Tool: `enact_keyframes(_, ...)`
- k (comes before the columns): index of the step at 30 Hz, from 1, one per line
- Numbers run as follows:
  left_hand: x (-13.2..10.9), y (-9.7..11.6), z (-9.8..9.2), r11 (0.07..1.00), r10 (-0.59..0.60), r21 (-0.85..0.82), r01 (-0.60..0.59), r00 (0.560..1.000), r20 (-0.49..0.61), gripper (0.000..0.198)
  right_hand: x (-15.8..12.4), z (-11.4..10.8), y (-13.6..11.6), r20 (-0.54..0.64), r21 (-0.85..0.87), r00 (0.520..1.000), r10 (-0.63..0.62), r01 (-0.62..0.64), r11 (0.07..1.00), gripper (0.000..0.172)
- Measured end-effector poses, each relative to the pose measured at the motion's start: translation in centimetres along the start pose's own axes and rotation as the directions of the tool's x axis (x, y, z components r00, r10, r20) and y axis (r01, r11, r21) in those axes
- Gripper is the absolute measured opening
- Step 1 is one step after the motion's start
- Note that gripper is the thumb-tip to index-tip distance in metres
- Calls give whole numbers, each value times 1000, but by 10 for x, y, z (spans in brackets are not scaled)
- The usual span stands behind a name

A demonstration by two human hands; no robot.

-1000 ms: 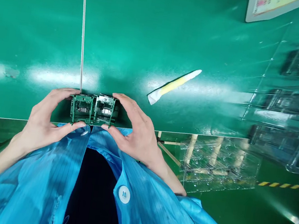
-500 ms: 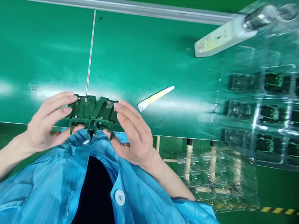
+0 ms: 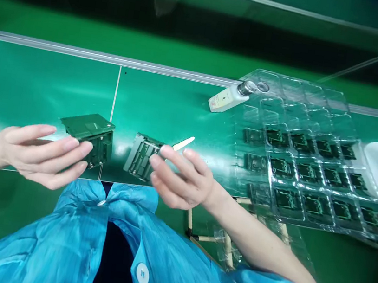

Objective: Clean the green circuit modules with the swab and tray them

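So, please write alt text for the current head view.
The left hand holds a green boxy housing, the right hand a second housing, at a green workbench. At right are a white bottle and clear compartmented tray of dark parts.

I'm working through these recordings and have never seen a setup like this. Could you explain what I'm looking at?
There is no machine here: these are a person's bare hands, and every picture comes from one camera worn on their head, looking forward and down. That is why their blue jacket fills the bottom.

The left hand has its fingers against a boxy green part; how firmly it grips is unclear. The right hand holds a smaller-looking green part by its side.

On the green table lies a thin pale stick, partly hidden behind the right hand. Farther back is a white bottle. To the right is a clear compartmented tray, with dark green pieces in many compartments.
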State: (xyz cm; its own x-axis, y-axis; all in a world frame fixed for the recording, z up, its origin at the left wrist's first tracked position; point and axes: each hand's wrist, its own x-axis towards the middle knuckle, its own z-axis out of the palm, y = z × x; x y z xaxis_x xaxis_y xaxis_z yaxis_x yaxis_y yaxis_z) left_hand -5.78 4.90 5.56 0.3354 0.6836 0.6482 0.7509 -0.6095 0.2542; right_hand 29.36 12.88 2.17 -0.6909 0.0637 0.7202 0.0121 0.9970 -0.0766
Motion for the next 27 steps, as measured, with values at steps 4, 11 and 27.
enact_keyframes(4,7,38,30,936,-276,-284,209,935,-220,57,3,31,-14,-242,471,706,666,-515,717,48)
enact_keyframes(11,18,83,75,-463,-870,-874,148,113,480,48,46,80,-30,551,776,117,826,293,-559,38)
enact_keyframes(27,-65,28,58,264,-918,-374,889,351,187,75,-10,97,-21,85,650,473,877,-694,311,61)
